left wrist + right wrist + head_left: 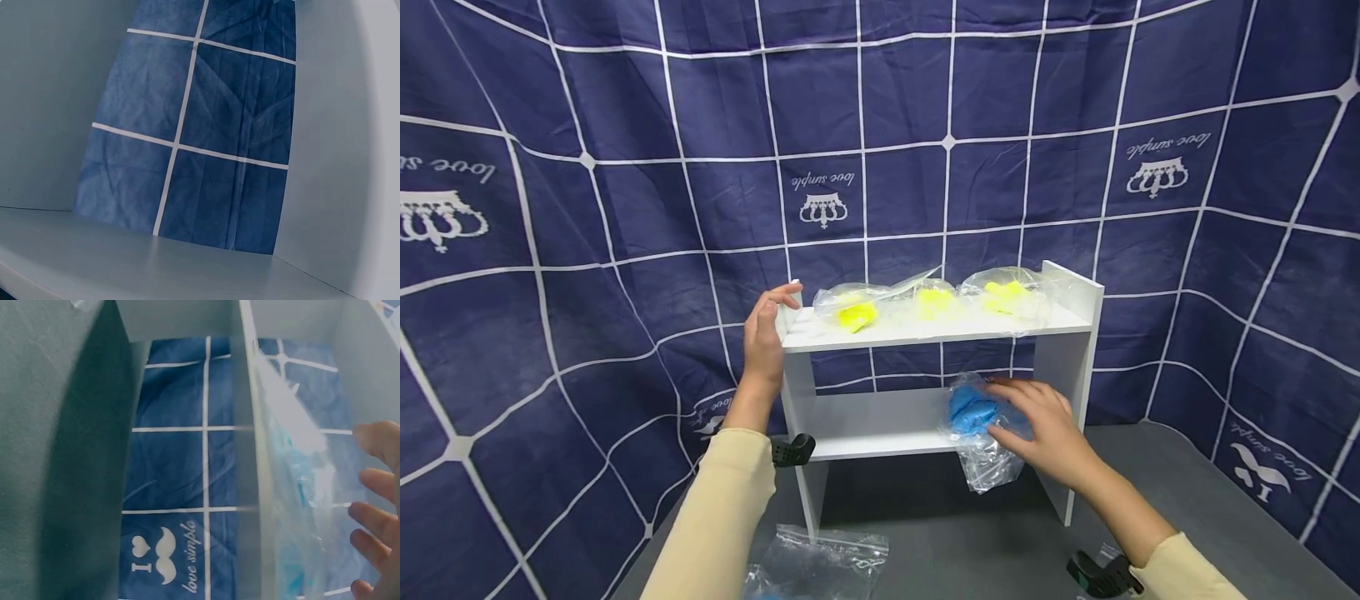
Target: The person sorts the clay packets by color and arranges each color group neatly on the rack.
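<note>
A white shelf unit has an upper and a lower board. My left hand is at its left side panel, fingers bent over the panel's upper edge. On the right part of the lower board lies a clear plastic bag with something blue inside, its loose end hanging over the front edge. My right hand is beside this bag, fingers spread and loosely bent. In the right wrist view, the fingers are apart from the bag. The left wrist view shows only the shelf's boards and panels, no hand.
Several clear bags with yellow contents lie along the top board. Another clear zip bag lies on the grey surface in front, at left. Clear plastic shows by the right wrist. A blue checked cloth hangs behind and at both sides.
</note>
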`<state>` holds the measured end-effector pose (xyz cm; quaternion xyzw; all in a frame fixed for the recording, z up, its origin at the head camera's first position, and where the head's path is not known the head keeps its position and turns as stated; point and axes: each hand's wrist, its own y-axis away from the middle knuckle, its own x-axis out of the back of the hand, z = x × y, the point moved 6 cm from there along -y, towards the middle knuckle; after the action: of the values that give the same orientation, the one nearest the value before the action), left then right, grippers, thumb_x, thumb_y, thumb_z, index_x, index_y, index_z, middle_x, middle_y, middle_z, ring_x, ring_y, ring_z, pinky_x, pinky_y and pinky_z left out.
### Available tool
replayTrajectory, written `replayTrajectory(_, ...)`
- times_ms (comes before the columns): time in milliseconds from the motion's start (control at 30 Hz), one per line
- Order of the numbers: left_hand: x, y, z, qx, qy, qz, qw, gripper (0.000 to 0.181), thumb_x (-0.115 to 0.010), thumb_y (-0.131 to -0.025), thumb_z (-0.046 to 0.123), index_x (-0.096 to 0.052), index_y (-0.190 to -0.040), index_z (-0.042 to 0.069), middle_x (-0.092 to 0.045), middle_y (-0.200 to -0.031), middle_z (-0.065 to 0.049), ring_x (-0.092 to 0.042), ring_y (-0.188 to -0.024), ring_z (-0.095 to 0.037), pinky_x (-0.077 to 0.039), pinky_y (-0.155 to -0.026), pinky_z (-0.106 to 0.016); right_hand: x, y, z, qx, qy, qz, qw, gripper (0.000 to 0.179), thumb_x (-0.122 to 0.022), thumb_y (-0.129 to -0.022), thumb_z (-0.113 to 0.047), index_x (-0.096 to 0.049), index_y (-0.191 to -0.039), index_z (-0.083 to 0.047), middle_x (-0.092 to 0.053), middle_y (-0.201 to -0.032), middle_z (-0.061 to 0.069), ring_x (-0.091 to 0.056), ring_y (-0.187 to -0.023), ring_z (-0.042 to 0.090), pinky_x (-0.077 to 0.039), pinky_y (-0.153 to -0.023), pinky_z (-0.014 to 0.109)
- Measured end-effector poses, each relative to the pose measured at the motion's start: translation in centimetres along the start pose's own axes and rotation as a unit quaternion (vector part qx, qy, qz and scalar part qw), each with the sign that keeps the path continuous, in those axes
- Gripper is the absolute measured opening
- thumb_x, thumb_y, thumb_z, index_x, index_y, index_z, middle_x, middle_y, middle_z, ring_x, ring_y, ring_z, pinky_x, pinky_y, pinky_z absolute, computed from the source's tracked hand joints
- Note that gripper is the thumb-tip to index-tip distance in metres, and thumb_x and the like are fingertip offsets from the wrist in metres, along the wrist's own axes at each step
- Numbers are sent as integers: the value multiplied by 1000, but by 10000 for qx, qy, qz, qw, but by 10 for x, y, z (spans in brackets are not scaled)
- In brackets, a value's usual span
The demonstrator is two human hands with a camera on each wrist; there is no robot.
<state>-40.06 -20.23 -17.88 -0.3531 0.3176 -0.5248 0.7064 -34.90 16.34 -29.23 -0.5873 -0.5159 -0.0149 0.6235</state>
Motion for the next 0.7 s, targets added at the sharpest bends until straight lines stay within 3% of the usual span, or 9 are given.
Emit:
replayTrajectory(167,-4,3,21,-44,-30,-104,9999,40,-27,-96,16,-49,-92,-17,-55,-126,-31,-44,-131,-37,-23,-111,-34,22,27,-4,-90,-556,284,9980,56,-76,-81,-18,-55,-132,-18,-45,-146,9,-40,-129,32,-32,-93,62)
replayTrajectory(300,-5,6,31,31,-17,-124,9999,40,-27,-95,15,-48,-93,-19,-54,-127,-33,-43,-132,-39,-23,-112,-35,34,54,-2,-414,-729,233,9962,59,-76,-81,-16,-52,-135,-19,-41,-148,5,-33,-133,14,-35,-88,62)
replayTrajectory(433,-1,3,13,-24,11,-96,10000,43,-29,-96,23,-51,-93,-13,-58,-127,-26,-45,-132,-32,-22,-112,-35,41,83,3,-454,-606,159,9970,63,-78,-78,-15,-52,-135,-19,-46,-144,5,-29,-131,-6,-33,-99,33)
replayTrajectory(567,-2,5,20,-91,-41,-151,9998,42,-29,-97,21,-50,-94,-16,-56,-127,-29,-44,-131,-36,-21,-112,-36,38,110,17,-158,-634,80,9978,70,-81,-73,-11,-51,-136,-17,-45,-142,-4,-28,-131,-9,-17,-94,5)
replayTrajectory(700,-4,8,33,-9,-35,-238,9997,39,-27,-96,15,-47,-96,-20,-52,-128,-34,-41,-132,-40,-21,-112,-37,33,136,32,138,-604,-135,9980,73,-83,-67,-9,-53,-134,-13,-45,-141,-10,-30,-128,-10,-18,-93,7)
